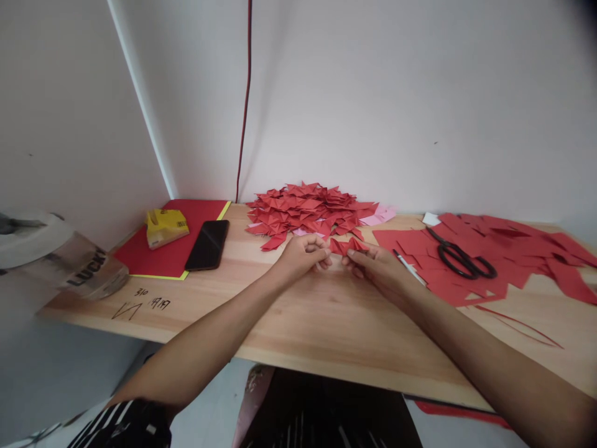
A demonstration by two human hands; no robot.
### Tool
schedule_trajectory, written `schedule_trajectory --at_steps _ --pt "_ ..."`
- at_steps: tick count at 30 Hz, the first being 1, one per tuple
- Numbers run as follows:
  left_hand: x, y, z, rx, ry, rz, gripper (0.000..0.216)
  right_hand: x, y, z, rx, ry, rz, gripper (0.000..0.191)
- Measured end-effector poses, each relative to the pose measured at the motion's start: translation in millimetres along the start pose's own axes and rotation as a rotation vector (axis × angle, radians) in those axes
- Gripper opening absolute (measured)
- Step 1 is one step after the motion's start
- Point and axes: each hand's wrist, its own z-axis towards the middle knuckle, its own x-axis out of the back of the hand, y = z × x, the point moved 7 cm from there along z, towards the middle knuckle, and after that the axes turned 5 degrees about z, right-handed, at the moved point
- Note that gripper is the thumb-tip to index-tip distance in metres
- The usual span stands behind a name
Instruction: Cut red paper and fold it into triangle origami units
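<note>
I pinch a folded red paper [340,247] just in front of the heap of folded pieces [305,208], the thumb and fingers of my left hand [304,252] closed at one end, those of my right hand [373,264] at the other. Left of the heap lies a black phone [208,245]; right of it, scissors [459,251] rest on loose red sheets [438,286].
</note>
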Motion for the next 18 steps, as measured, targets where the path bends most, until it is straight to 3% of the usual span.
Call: schedule_trajectory --at_steps 18 --pt "19 10 -1 -0.003 0.169 -0.252 0.014 -2 -7 -2 0.02 0.029 -0.029 0.032"
